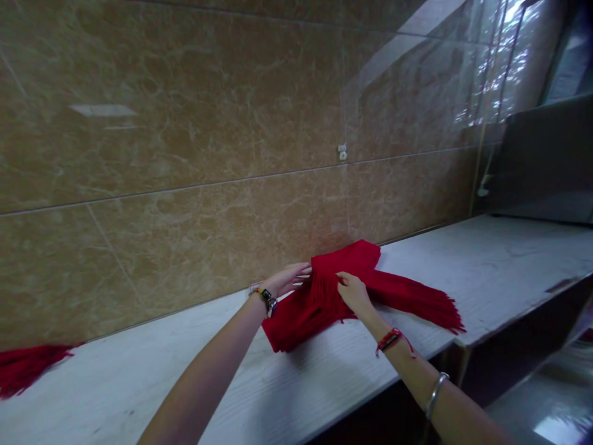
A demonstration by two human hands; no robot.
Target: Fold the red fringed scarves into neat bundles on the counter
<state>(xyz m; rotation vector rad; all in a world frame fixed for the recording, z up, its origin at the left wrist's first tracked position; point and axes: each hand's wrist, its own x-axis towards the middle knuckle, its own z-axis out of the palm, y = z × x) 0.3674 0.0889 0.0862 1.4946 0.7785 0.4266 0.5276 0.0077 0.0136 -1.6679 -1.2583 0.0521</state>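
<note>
A red fringed scarf [345, 259] lies folded and crossed over itself on the white tabletop [509, 259], with one fringed end spread toward the right. My left hand [290, 279] reaches to its left side, fingers stretched out flat and touching the cloth near the middle fold. On the other side, my right hand [353, 292] is closed in a pinch on the scarf, thumb and forefinger together at the crossing. Strands of fringe hang between the two hands. Parts of the cloth behind my fingers are hidden.
Another red fringed piece of cloth [34, 364] lies at the far left of the tabletop. A glossy brown tiled wall [185, 154] rises along the back. At the far right stands a large dark box-like object [546, 161]. The table's front edge drops to dark openings below.
</note>
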